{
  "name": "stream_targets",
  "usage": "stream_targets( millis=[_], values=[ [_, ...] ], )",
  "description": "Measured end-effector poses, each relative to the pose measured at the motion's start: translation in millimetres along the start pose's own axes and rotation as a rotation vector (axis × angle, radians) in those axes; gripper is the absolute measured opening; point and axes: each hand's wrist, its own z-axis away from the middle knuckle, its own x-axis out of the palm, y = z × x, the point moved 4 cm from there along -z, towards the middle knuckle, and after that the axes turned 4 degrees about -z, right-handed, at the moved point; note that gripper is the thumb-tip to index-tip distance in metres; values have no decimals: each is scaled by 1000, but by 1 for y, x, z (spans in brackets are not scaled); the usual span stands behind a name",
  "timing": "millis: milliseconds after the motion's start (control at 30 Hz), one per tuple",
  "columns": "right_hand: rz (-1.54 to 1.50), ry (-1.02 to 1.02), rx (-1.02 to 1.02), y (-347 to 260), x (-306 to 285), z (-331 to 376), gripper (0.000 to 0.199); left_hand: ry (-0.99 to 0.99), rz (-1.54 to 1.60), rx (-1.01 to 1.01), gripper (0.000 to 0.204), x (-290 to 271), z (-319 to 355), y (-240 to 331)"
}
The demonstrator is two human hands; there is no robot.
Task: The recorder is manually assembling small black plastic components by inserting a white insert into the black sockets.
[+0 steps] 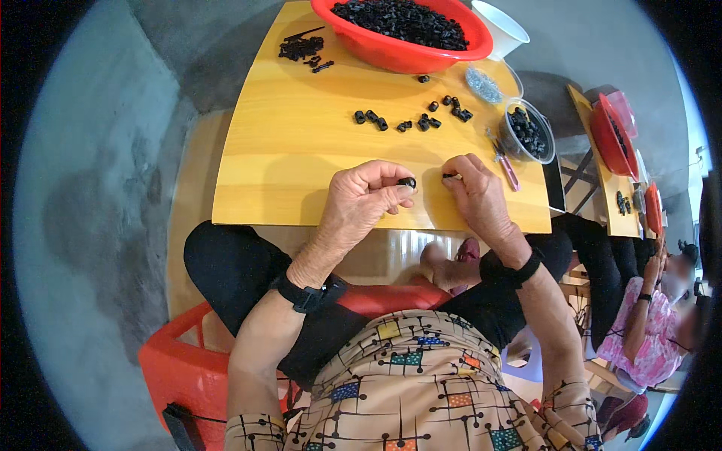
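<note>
Nearest, both hands are raised above the front edge of the yellow tabletop [286, 177], apart from each other. The left hand [357, 197] pinches a short black plastic cylinder [407, 182] between thumb and fingertips. The right hand [481, 197] has thumb and fingers closed narrowly on a small dark part [449, 176], mostly hidden.

Handling, as judged: grip the cylinder near its rear so that the right-facing end stays clear; keep both pieces over the wood, since a slip at this edge could drop one to the floor; line up axes before applying any pressure.

Orientation: the cylinder's long axis appears to run roughly left to right, its exposed end toward the right hand. Which end is open cannot be told. The small part's visible tip points left; its axis cannot be determined.

Beyond, pink-handled nippers [510, 173] lie at the right, near a clear tub [548, 144] of black pieces. Loose black cylinders [382, 124] lie mid-table, axes mixed. Farthest stands a red basin [398, 63], heaped with black parts.
</note>
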Motion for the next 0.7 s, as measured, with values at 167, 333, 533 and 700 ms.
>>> stream_targets(
  millis=[167, 333, 533, 700],
  values=[
    [-121, 36, 148, 4, -3, 8, 20, -1, -16, -12, 15, 6, -2, -2],
    [-330, 44, 209, 11, -7, 14, 30, -17, -62, -28, 15, 12, -4, 0],
    [-417, 27, 46, -38, -22, 13, 30, -53, -24, -53, 16, 22, -3, 4],
    [-289, -70, -17, -53, -17, 13, 27, -107, -21, -57, 15, 27, 3, 0]
  ],
)
